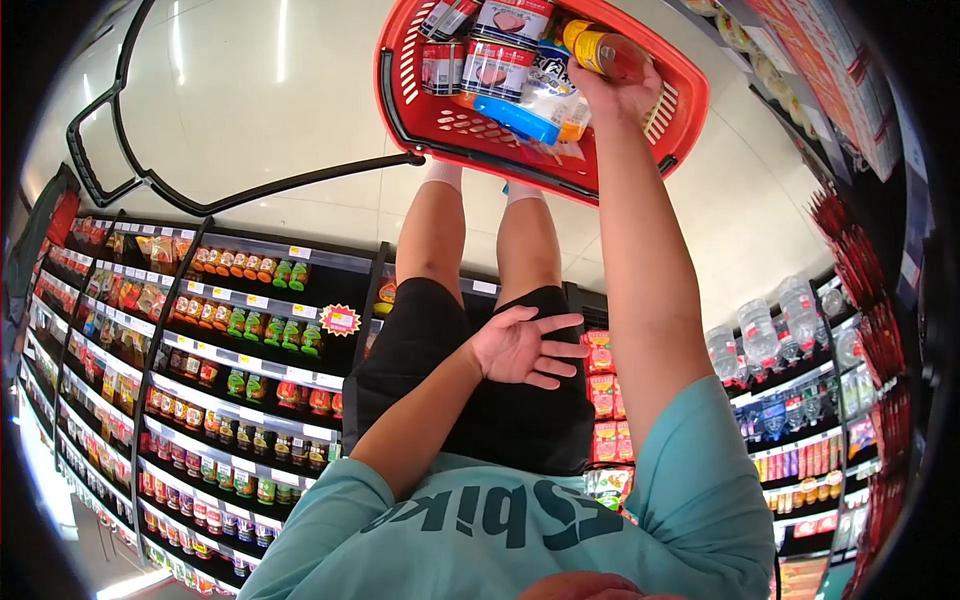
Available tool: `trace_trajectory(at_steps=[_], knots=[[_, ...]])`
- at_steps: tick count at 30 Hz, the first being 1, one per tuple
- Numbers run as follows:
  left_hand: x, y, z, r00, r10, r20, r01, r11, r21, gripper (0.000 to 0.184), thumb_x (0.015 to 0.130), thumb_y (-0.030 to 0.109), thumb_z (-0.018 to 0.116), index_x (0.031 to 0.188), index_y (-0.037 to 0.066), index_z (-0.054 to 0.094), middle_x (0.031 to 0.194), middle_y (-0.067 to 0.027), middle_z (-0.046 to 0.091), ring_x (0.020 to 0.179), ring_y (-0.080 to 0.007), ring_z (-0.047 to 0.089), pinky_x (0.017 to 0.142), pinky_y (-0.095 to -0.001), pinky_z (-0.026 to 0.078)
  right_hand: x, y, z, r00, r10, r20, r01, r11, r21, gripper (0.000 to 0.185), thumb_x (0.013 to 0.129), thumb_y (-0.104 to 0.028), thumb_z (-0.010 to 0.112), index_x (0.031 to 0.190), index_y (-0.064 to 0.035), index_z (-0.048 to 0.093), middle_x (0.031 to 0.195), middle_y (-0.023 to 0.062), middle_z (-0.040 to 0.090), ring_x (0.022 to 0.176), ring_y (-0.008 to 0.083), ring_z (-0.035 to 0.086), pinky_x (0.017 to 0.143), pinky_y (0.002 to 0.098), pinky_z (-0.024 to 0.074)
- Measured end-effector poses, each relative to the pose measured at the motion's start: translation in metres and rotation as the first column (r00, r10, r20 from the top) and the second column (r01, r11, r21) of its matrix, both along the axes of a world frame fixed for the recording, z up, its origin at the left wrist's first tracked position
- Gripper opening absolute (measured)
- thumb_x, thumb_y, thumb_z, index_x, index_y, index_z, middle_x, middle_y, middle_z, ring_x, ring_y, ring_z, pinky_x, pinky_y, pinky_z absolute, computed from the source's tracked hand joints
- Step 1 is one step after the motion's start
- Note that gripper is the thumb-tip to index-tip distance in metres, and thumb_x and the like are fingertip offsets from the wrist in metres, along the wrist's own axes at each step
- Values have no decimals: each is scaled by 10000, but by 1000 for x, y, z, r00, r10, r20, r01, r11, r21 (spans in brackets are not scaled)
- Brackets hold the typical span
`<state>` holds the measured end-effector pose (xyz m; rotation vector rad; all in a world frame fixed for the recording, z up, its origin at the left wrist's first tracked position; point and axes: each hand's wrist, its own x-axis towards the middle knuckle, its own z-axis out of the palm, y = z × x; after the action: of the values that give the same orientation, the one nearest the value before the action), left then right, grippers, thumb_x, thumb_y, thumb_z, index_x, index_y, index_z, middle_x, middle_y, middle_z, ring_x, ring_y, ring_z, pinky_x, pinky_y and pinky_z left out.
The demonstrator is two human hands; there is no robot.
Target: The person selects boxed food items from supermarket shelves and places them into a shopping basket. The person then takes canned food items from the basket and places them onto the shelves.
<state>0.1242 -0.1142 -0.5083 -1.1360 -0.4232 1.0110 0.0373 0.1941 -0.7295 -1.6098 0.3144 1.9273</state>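
Observation:
A red shopping basket stands on the floor at the top of the view. In its right part my right hand is closed on a bottle with a yellow cap and amber contents, tilted on its side. Next to the bottle are a white and blue packet and several cans, one of them a red and white can. My left hand is over my black shorts, palm showing, fingers spread, with nothing in it.
The basket's black handle extends left over the pale tiled floor. Shelves of jars fill the left side. Bottles and more shelved goods are on the right. My legs are below the basket.

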Motion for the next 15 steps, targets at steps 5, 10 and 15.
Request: trace_trajectory(at_steps=[5,10,15], knots=[[1,-1,-2,1000,18,3,-18,1000,8,725,973,517,477,1588,213,245,1518,-219,431,1303,-412,527,1062,-565,435,4,-8,-7,995,-31,-99,40,995,95,535,804,-388,582,1293,-175,540,1453,102,440,1341,329,378,1068,613,305],[4,-2,0,999,34,29,-34,999,5,733,978,509,471,1596,213,214,1481,-217,473,1303,-421,524,1065,-567,433,8,-8,-10,977,0,-214,-2,1000,-7,500,840,-361,617,1284,-144,543,1405,134,471,1281,337,426,1051,562,366],[3,-1,-2,998,52,42,-53,998,41,742,988,512,446,1604,203,170,1446,-224,497,1308,-431,514,1049,-556,455,19,-10,-17,968,27,-250,-25,1000,12,408,902,-349,606,1252,-142,566,1293,122,558,1167,307,506,929,484,462]])
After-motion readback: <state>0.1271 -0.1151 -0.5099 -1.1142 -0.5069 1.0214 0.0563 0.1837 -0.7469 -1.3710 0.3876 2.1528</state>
